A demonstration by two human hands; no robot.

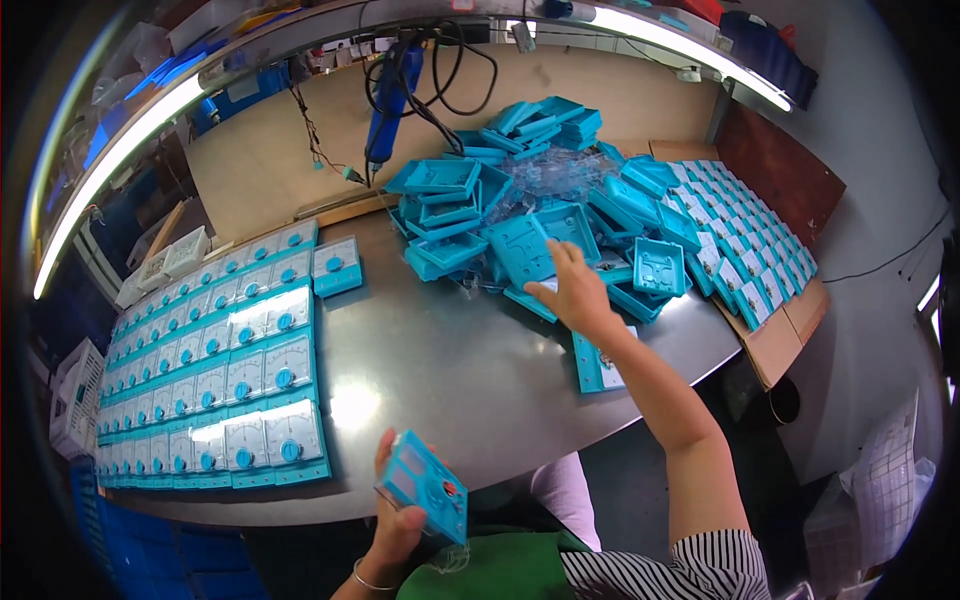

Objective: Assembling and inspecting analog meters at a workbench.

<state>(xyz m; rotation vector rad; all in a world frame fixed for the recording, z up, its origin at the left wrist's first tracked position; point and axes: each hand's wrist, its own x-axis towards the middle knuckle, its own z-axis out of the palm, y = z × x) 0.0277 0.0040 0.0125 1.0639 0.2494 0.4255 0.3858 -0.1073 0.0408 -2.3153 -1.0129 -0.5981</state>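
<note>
My left hand is closed around the edges of a teal plastic meter housing, held tilted at the front edge of the table. A small reddish and metal part shows on the housing's upper face, and thin strands hang below it. Over the pile, my right hand has its thumb and fingers spread, with nothing between them. Nearest to its fingertips lies an open teal casing; whether they touch it I cannot tell. Beneath my right forearm, a teal piece with a white panel lies partly hidden.
Rows of finished-looking teal meters with dials cover the left side of the metal table. A blue electric screwdriver hangs at the back. Clear plastic bags lie amid the casings. More meter units stand on cardboard at right.
</note>
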